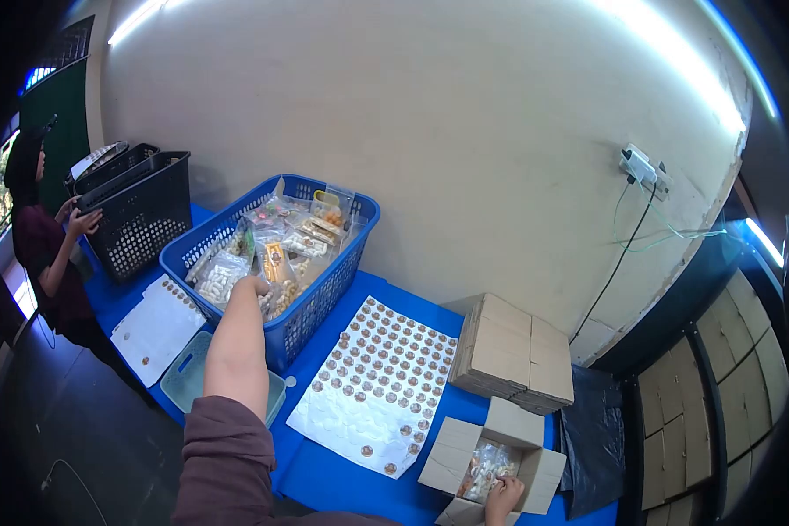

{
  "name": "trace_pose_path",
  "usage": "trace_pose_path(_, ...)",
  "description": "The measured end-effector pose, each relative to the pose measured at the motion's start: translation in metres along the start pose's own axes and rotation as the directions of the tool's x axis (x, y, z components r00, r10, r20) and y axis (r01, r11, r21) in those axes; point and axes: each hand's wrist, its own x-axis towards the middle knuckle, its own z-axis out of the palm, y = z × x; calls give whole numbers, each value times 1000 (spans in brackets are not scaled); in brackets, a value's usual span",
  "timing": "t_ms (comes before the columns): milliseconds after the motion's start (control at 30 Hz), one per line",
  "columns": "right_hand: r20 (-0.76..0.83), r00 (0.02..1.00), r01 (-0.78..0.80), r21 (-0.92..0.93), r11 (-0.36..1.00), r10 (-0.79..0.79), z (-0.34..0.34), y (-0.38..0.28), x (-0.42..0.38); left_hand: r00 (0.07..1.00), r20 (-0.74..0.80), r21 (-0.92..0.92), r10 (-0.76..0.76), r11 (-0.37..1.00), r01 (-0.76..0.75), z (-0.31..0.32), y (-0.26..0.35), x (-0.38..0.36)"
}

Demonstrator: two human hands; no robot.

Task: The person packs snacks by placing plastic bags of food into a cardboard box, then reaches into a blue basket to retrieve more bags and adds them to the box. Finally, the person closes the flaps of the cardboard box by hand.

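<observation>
My left hand (252, 288) reaches into a blue plastic basket (324, 298) heaped with clear snack packets (305, 244). It touches the packets near the basket's front edge, and its fingers are mostly hidden behind the hand. Beside it lie a packet of white pieces (222, 277) and one of orange sticks (274, 261). At the lower right, my right hand (502, 500) is inside an open cardboard box (451, 449). Its fingers are bent together on the edge of a clear packet (486, 466) of pale pieces in the box.
A sheet of round stickers (359, 421) lies on the blue table, beside stacked flat cartons (500, 351). A green tray (184, 377) and another sticker sheet (158, 329) are left. Another person (48, 237) holds a black basket (145, 223). Black plastic (592, 430) hangs at right.
</observation>
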Motion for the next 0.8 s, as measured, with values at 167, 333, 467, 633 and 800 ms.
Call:
trace_pose_path(167, 21, 998, -65, 43, 997, 64, -7, -20, -3, 984, -31, -477, -178, 867, 142, -11, -7, 39)
trace_pose_path(333, 43, 999, -31, 11, 999, 30, -7, -12, 5, 973, -163, -670, -164, 743, 13, 11, -1, 51)
trace_pose_path(467, 54, 998, -37, -11, 999, 38, -2, -15, 10, 954, -293, -661, -61, 734, -156, 3, 6, 66)
trace_pose_path(633, 33, 999, -27, -48, 998, 28, 4, -7, 9, 894, -444, -615, 50, 708, -345, 2, 3, 87)
trace_pose_path(800, 19, 999, -32, -30, 999, 33, 7, -2, 7, 524, -851, -362, -25, 750, -553, -18, 26, 59)
